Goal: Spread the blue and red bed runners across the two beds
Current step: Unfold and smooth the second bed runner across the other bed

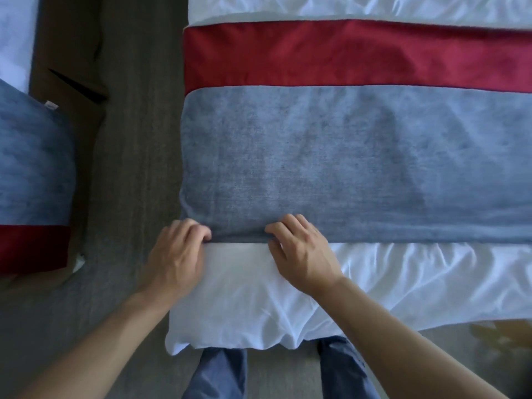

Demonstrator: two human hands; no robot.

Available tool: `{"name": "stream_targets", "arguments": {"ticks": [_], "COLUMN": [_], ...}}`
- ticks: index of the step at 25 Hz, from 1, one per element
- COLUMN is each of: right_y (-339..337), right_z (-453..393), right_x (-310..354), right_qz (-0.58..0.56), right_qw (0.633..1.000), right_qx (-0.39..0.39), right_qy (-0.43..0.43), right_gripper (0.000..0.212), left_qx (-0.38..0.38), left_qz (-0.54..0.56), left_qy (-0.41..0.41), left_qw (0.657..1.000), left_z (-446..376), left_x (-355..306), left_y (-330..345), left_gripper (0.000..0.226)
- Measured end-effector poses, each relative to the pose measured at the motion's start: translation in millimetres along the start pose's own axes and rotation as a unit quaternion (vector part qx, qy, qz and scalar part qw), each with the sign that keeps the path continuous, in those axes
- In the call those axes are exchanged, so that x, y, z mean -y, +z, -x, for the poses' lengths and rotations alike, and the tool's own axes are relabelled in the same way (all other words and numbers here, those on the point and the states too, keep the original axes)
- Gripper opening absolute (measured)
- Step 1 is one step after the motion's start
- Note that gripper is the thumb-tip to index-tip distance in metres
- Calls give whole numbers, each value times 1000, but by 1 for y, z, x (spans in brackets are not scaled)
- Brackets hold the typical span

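Left fingers [201, 233]: curled and bunched, tips pinching the near hem of the blue runner [345, 162] at the bed's corner; the left hand [175, 254] lies over the white duvet [431, 277] just behind them.
Right fingers [280, 228]: curled the same way, pinching the same hem a short way to the right; the right hand [302, 254] rests knuckles-up on the duvet.
Why held so: two grips close together on one edge, likely to tug the hem straight and square it to the mattress side.
Far left of the fingers: a second bed [14, 38], across a strip of grey floor [138, 139], already carries its own blue band [34, 168] and red band [31, 249].
Ahead of the fingers: the blue runner lies flat across the bed, a soft, mottled weave with faint creases toward the right.
Beyond it: the red runner [345, 56], smooth with a slight sheen, lies edge to edge with the blue.
Judged stage: both beds dressed; only fine straightening appears left.
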State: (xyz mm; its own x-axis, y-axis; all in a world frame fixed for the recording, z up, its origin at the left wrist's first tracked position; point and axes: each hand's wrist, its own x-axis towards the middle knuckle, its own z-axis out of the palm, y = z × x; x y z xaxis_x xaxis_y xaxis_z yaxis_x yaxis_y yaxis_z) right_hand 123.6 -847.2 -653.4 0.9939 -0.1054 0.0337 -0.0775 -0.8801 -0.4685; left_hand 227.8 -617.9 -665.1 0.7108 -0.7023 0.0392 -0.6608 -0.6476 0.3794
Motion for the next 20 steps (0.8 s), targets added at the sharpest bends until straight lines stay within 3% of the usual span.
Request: {"name": "stream_targets", "arguments": {"ticks": [2, 4, 9, 15, 18, 20], "right_y": [-18, -35, -79, -124, -131, -140], "right_z": [12, 32, 105, 151, 155, 160], "right_x": [-35, -73, -171, -239, -249, -264], "right_qz": [25, 57, 113, 135, 117, 118], "right_qw": [999, 997, 985, 976, 981, 984], "right_qx": [-35, -21, 108, 131, 102, 42], "right_qy": [20, 47, 72, 107, 114, 123], "right_gripper": [21, 41, 71, 75, 69, 55], "left_qx": [-57, -60, 77, 121, 107, 91], "left_qz": [16, 26, -64, -72, -63, -69], "left_qy": [4, 17, 4, 75, 112, 120], "left_qw": [998, 998, 995, 987, 986, 986], "left_z": [-38, -78, -116, -98, -123, -140], "left_x": [-55, -118, -250, -309, -333, -351], "left_y": [11, 36, 122, 146, 146, 147], "left_gripper": [18, 36, 66, 63, 56, 43]}}
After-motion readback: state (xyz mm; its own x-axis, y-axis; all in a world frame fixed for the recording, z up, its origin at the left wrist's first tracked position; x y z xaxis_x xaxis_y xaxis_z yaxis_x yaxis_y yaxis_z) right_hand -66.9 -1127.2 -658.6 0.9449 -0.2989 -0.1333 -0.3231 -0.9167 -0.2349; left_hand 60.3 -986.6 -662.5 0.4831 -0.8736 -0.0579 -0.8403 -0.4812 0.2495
